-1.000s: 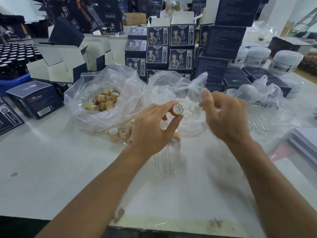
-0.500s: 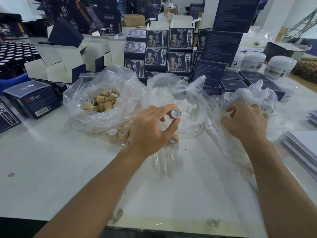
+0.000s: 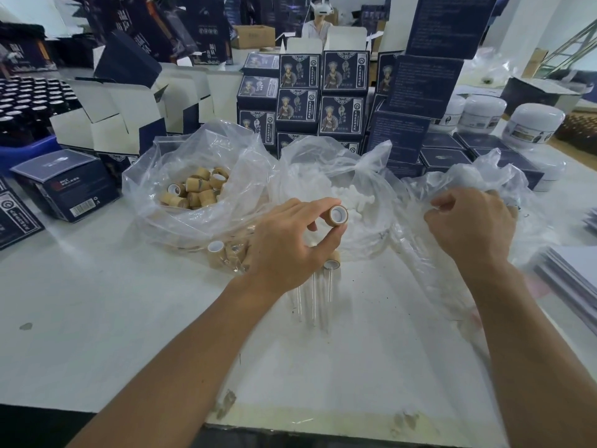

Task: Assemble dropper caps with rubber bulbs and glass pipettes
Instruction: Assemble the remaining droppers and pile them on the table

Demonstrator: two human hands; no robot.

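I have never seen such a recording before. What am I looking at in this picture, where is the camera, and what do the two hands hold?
There is no machine here: a person works with bare hands, and a camera worn on the head looks down at them. The left hand pinches a tan cap between thumb and finger. The right hand grips the clear bag on the right. On the white table lie a bag of caps, a bag of white bulbs, and glass tubes near the left hand. Dark blue boxes stand behind.
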